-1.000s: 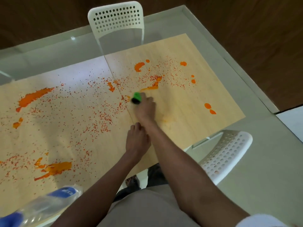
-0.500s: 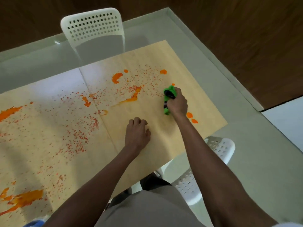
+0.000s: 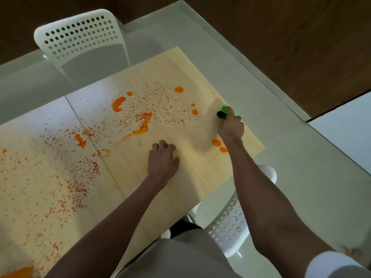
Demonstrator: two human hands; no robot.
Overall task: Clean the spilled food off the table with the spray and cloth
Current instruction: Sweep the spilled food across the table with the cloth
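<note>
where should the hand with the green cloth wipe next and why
Probably a short pull back toward the body: the right hand grips the green cloth near the table's right edge, and two orange blobs sit unwiped just beside that wrist.

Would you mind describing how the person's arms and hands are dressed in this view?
Both hands are bare: no gloves, rings, watch or bands show on the left hand or the right hand. Both forearms are uncovered to the elbow. A short white sleeve shows on the right upper arm; the left arm's sleeve is out of frame.
</note>
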